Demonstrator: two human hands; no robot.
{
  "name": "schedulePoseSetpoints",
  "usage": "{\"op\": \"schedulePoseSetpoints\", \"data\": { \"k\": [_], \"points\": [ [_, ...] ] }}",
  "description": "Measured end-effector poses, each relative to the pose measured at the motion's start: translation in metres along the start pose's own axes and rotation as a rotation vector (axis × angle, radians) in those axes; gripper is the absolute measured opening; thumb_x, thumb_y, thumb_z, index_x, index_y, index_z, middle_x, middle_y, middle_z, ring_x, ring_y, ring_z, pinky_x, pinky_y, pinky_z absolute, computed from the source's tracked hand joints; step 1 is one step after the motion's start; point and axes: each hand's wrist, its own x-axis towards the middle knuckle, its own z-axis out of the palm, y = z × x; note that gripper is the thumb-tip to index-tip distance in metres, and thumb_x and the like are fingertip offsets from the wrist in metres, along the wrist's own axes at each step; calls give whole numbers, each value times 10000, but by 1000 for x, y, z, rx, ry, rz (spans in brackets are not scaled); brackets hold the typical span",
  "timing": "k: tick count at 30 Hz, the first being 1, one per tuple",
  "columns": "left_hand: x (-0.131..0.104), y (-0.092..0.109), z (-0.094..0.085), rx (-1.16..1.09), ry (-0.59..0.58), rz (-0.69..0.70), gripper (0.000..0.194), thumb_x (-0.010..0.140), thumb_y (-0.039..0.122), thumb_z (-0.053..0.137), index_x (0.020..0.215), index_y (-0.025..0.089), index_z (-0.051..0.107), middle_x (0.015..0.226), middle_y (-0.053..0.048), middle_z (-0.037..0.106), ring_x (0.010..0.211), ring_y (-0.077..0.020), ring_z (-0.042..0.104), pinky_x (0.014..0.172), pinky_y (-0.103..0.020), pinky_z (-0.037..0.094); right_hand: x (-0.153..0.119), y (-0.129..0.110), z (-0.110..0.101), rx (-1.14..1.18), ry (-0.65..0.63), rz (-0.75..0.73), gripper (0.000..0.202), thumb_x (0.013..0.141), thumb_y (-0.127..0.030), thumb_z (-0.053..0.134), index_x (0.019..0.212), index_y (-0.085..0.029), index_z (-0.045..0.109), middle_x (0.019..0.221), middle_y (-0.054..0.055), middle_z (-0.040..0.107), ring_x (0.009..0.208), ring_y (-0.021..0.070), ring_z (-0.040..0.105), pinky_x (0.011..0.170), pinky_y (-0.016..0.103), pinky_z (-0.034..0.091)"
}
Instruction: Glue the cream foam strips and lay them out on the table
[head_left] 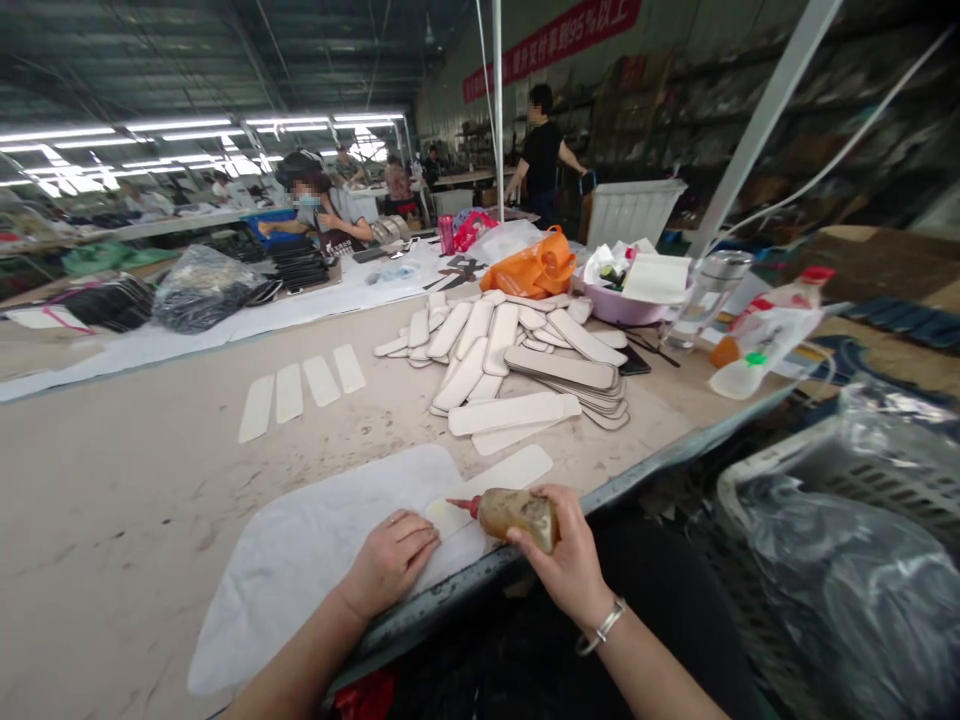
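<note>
My right hand [559,560] is wrapped round a squeeze bottle [517,515] of yellowish-brown liquid, likely glue. The bottle is tilted on its side, its red nozzle pointing left just over the end of a white strip [457,518]. At that same end, my left hand [394,560] has its fingers bent and pressed together, the tips at the strip's edge. Under it lies a white cloth-like sheet [300,550] on the table. Another white strip [517,468] lies just beyond the bottle, partly hidden by it.
Several white strips [289,393] lie in a row at left. Farther back is a heap of rounded strips [480,340], with an orange bag [532,265] and a purple basin [630,308] behind. A plastic crate [787,470] stands right of the table edge. Co-workers are in the background.
</note>
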Motion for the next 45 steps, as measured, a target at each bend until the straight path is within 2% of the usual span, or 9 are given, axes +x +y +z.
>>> {"op": "schedulePoseSetpoints", "data": {
  "k": [7, 17, 22, 28, 32, 34, 37, 41, 45],
  "points": [
    [3, 2, -3, -14, -18, -16, 136, 872, 119, 557, 947, 165, 661, 873, -60, 663, 812, -161, 577, 770, -319, 507, -2, 1, 14, 32, -77, 10, 422, 838, -348, 688, 1168, -235, 451, 1090, 74, 495, 1014, 245, 508, 887, 394, 453],
    [2, 2, -2, -15, -25, -29, 144, 878, 121, 545, 944, 172, 663, 856, -57, 657, 790, -156, 571, 761, -326, 501, -12, -5, -2, 46, -125, 15, 394, 841, -343, 681, 1157, -236, 470, 1076, 71, 508, 991, 238, 523, 862, 377, 469],
    [4, 2, -2, -25, 2, -19, 148, 876, 126, 541, 942, 175, 664, 880, -64, 660, 813, -156, 584, 755, -315, 511, -11, 3, -22, -76, -37, 3, 384, 843, -346, 672, 1152, -225, 479, 1079, 81, 508, 994, 245, 524, 866, 399, 479],
    [6, 2, -3, -46, 20, -17, 128, 864, 119, 557, 920, 172, 659, 898, -66, 649, 817, -152, 581, 751, -307, 509, -5, 22, -52, -303, 174, 23, 358, 839, -351, 660, 1135, -228, 501, 1052, 76, 520, 970, 248, 542, 860, 419, 502],
    [7, 0, -1, -57, 26, -22, 125, 856, 104, 562, 913, 170, 651, 905, -70, 638, 821, -156, 572, 748, -310, 504, -1, 26, -61, -440, 274, 27, 350, 843, -367, 648, 1131, -220, 516, 1061, 89, 507, 976, 258, 550, 839, 424, 519],
    [7, 1, 0, -60, 33, -30, 121, 857, 106, 557, 910, 170, 645, 904, -73, 635, 817, -158, 570, 744, -310, 503, 0, 24, -60, -455, 290, 14, 354, 843, -366, 651, 1135, -218, 517, 1072, 95, 498, 988, 262, 546, 838, 426, 519],
    [8, 2, 0, -53, 30, -46, 114, 862, 116, 547, 906, 168, 639, 903, -77, 631, 812, -159, 568, 737, -308, 504, -1, 19, -50, -319, 256, -11, 361, 843, -354, 656, 1139, -219, 499, 1064, 93, 502, 988, 258, 537, 842, 427, 511],
    [9, 3, 0, -39, 18, -50, 115, 869, 130, 534, 904, 167, 636, 902, -78, 632, 817, -162, 574, 745, -310, 509, -2, 7, -27, -111, 117, -17, 373, 842, -352, 667, 1140, -229, 479, 1057, 87, 508, 979, 250, 533, 853, 425, 503],
    [10, 3, 0, -38, 21, -42, 117, 864, 114, 537, 912, 168, 629, 904, -75, 630, 820, -161, 572, 746, -306, 509, -3, 3, -16, -94, 14, -15, 364, 845, -345, 659, 1151, -238, 491, 1092, 92, 497, 988, 248, 542, 857, 412, 516]
  ]
}}
